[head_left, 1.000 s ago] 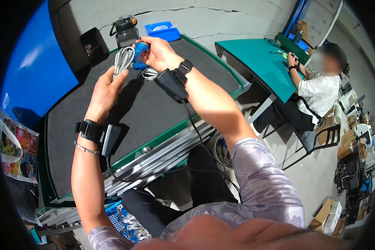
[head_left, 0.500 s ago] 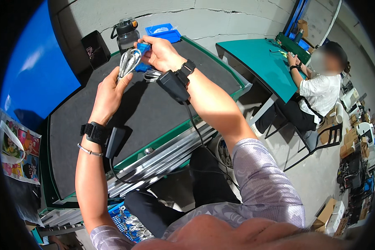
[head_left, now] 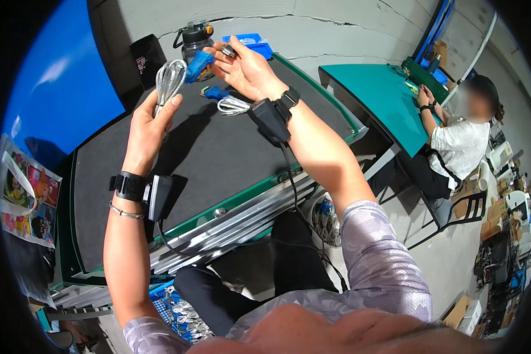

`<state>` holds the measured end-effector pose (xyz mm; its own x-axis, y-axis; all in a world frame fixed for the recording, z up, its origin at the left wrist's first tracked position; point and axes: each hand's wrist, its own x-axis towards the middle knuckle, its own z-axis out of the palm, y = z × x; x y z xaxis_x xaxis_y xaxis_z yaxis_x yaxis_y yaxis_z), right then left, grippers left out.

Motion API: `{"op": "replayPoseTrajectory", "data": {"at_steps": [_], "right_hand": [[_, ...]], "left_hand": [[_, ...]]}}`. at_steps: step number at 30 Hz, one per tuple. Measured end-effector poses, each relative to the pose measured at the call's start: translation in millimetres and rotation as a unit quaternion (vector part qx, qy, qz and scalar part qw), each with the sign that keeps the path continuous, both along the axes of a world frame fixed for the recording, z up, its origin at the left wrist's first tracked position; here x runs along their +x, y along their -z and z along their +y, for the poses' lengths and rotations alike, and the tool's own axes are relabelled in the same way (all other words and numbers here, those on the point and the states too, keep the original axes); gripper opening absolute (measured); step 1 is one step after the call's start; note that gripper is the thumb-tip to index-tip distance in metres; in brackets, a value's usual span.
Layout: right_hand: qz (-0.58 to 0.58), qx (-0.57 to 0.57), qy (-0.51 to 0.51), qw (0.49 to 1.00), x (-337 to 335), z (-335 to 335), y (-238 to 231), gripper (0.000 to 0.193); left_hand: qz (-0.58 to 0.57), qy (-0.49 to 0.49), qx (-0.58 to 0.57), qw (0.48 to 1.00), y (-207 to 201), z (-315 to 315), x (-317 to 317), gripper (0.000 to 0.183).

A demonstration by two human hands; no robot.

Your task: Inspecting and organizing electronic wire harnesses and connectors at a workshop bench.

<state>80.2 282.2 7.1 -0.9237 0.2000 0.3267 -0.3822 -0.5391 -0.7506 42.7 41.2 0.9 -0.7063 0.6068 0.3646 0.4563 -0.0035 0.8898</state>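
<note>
My left hand [head_left: 146, 127] pinches a coiled silver cable [head_left: 170, 79] above the dark mat [head_left: 177, 194] of the worktable. A blue, plastic-looking end piece [head_left: 200, 65] sticks out from this coil toward my other hand. My right hand [head_left: 248, 71] holds a small dark, metallic connector [head_left: 228, 51] between thumb and fingers. Its fingertips are close to the blue end; whether they touch it, I cannot tell. Below my right hand, a second coiled silver cable [head_left: 233, 105] with a blue end [head_left: 216, 92] lies on the mat.
A clear bottle [head_left: 196, 41], a black phone-like slab [head_left: 148, 61] and a blue tray [head_left: 259, 49] stand along the far edge. Beside my legs are a blue basket of cables [head_left: 180, 312] and a bucket of cables [head_left: 326, 221]. Another person [head_left: 460, 130] sits at a green table [head_left: 366, 97].
My right hand has moved off the blue end and turned palm up, with a small connector now showing in its fingers. The cable on the mat is more exposed. The view has shifted slightly.
</note>
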Motion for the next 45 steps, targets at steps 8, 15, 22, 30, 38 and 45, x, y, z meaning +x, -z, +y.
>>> {"op": "replayPoseTrajectory", "data": {"at_steps": [8,15,22,30,38,45], "right_hand": [[0.038,0.006,-0.033,0.999,2,-19,0,0.036],[0.062,0.189,0.049,0.979,3,-27,4,0.033],[0.079,0.247,0.054,0.964,6,-42,4,0.035],[0.034,0.086,0.007,0.996,12,-41,0,0.034],[0.073,0.101,-0.03,0.992,17,-47,-3,0.033],[0.079,0.077,-0.044,0.993,17,-49,-1,0.033]], "left_hand": [[0.038,0.007,-0.03,0.999,-1,0,-5,0.028],[0.043,0.063,-0.093,0.993,14,3,-14,0.029],[0.141,0.033,-0.103,0.984,9,1,-8,0.033],[0.158,-0.032,-0.095,0.982,10,4,-11,0.038],[0.115,-0.044,-0.07,0.99,10,5,-14,0.033],[0.105,-0.062,-0.079,0.989,10,6,-15,0.035]]}}
